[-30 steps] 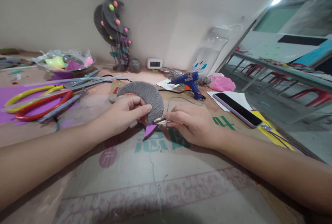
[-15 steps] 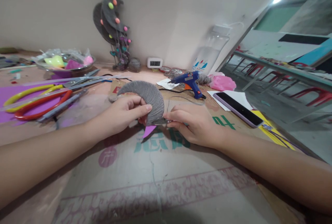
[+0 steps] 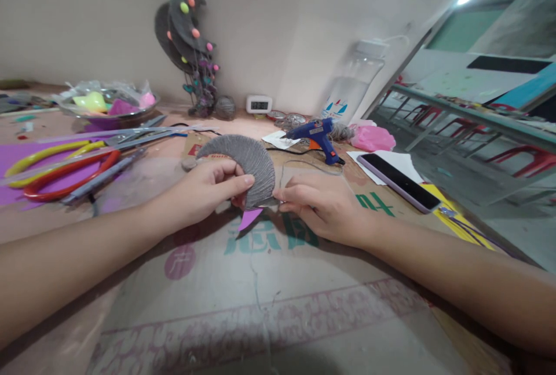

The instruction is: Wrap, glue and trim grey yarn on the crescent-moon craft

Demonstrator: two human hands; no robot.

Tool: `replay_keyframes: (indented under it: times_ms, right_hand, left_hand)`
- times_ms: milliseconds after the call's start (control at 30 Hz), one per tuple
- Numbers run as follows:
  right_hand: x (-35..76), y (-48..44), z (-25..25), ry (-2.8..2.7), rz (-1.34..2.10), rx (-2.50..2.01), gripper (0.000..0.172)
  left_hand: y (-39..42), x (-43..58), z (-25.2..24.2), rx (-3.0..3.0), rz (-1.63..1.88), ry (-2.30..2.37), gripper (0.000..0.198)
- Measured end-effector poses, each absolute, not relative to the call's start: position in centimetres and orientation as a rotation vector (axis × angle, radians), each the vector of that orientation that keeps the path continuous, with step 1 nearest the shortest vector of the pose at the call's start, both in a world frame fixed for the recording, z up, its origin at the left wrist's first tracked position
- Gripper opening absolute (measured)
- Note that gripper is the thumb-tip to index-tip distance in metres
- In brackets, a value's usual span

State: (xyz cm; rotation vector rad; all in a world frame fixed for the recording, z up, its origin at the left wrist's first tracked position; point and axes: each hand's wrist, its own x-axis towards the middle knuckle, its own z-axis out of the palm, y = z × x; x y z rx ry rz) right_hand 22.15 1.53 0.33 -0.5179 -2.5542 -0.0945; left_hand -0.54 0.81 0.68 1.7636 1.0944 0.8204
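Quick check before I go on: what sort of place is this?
Likely a craft workroom: a blue glue gun and a ball of grey yarn lie on the worktable, and the left hand holds a yarn-wrapped crescent.

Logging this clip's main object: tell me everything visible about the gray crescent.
The crescent is closely wound with gray, yarn-like strands; a bare purple tip shows at its lower end. It opens toward the lower left, over the cardboard. The left hand grips its inner edge, thumb on top; the right hand is beside its lower right edge.
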Motion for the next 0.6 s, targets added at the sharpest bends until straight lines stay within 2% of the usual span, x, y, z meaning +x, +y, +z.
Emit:
replay_keyframes:
  times_ms: [600]
  right_hand:
    - [22.06, 0.93, 0.65, -2.579, -0.250, -0.566, 0.017]
  left_hand:
    - [0.83, -0.23, 0.72, 1.852, 0.872, 1.150, 0.030]
